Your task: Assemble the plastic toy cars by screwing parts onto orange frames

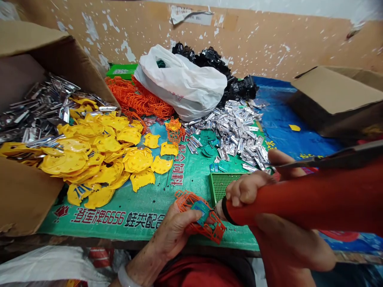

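My left hand grips an orange plastic frame near the table's front edge, thumb pressed on a small teal plastic piece lying on the frame. My right hand is wrapped around a red, tube-shaped power screwdriver that comes in from the right. Its tip meets the teal piece, or sits very close to it; the exact contact is too small to tell. Just behind the frame stands a green mesh tray, partly covered by my right hand.
Yellow plastic plates are heaped at left beside an open carton of shiny metal pieces. Orange frames, a white plastic bag and black parts lie at the back. Silver strips spread mid-table. Another carton stands right.
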The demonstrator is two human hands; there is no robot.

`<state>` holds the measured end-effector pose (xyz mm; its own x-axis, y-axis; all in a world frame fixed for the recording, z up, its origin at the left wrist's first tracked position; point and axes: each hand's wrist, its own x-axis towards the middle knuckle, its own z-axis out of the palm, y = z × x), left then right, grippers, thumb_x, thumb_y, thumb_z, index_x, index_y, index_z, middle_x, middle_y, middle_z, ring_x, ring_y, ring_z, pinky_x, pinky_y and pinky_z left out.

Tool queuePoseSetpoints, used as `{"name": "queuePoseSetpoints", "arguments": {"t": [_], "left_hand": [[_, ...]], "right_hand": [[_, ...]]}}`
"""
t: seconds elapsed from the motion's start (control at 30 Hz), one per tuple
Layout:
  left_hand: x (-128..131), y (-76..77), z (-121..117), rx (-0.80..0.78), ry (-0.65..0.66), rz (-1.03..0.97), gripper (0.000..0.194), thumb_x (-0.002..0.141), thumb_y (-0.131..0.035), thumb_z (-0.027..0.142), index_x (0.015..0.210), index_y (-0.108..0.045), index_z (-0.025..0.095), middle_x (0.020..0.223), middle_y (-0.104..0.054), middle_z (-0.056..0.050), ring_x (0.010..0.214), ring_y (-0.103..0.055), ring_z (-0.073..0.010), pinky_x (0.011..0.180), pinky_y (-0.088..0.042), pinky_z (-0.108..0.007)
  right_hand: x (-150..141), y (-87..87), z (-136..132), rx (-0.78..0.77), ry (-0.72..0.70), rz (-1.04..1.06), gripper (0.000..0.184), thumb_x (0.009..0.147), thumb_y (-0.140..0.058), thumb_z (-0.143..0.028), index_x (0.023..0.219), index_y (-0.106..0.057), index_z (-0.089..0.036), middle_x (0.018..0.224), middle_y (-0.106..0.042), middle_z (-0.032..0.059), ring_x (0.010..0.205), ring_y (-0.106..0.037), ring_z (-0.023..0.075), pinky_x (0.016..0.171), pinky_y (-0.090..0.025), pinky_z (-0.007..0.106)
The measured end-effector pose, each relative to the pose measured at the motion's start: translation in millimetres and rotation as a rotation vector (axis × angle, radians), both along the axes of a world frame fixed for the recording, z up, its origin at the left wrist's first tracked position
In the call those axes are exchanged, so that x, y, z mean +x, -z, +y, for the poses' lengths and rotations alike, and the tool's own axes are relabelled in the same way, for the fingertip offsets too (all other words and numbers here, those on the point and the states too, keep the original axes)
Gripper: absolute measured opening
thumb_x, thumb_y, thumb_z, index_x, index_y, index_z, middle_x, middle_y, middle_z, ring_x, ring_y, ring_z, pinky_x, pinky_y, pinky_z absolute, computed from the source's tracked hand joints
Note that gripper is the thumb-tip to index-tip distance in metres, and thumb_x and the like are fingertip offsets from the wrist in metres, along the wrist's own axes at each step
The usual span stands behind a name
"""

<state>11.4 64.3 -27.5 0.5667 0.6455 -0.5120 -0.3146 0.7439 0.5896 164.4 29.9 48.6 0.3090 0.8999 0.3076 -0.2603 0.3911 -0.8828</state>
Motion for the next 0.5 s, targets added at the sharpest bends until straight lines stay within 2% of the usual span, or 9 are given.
{"name": "queuePoseSetpoints", "arguments": {"t": [0.1, 0.3, 0.4, 0.5], "left_hand": [[0.5, 1.9, -0.3, 0.018, 0.011, -0.009, 0.024, 0.065, -0.072, 0.018, 0.086, -0.062, 0.015, 0.078, -0.067, -0.003, 0.070, -0.062, -0.0162, 0.071, -0.049, -0.030], [1.5, 1.4, -2.4, 0.049, 0.015, 0.013, 0.023, 0.064, -0.072, 0.019, 0.084, -0.061, 0.015, 0.075, -0.066, -0.002, 0.068, -0.061, -0.0161, 0.069, -0.048, -0.029], [2.6, 0.2, -3.4, 0.054, 0.008, 0.039, 0.024, 0.063, -0.071, 0.019, 0.084, -0.060, 0.016, 0.074, -0.065, -0.001, 0.066, -0.061, -0.0160, 0.067, -0.047, -0.029], [3.8, -1.1, -3.6, 0.065, 0.017, 0.045, 0.024, 0.063, -0.071, 0.020, 0.083, -0.059, 0.016, 0.073, -0.066, -0.001, 0.065, -0.061, -0.0164, 0.066, -0.048, -0.030]], "right_hand": [[-1.2, 2.9, -0.1, -0.009, -0.002, -0.012, 0.058, 0.077, -0.074, -0.021, 0.126, -0.049, -0.037, 0.077, -0.061, -0.0031, 0.066, -0.060, 0.0157, 0.065, -0.055, 0.035], [-0.8, 12.7, 4.2, 0.093, 0.018, -0.046, 0.057, 0.075, -0.076, -0.022, 0.125, -0.050, -0.034, 0.074, -0.062, -0.0030, 0.059, -0.059, 0.0145, 0.059, -0.054, 0.033], [-0.5, 12.9, 2.8, 0.065, -0.011, -0.040, 0.056, 0.074, -0.076, -0.026, 0.123, -0.050, -0.034, 0.074, -0.062, -0.0028, 0.059, -0.060, 0.0155, 0.058, -0.054, 0.034], [-2.2, 10.1, 0.4, 0.009, -0.006, -0.044, 0.046, 0.076, -0.074, -0.029, 0.116, -0.052, -0.034, 0.071, -0.061, -0.0038, 0.058, -0.059, 0.0153, 0.056, -0.052, 0.033]]}}
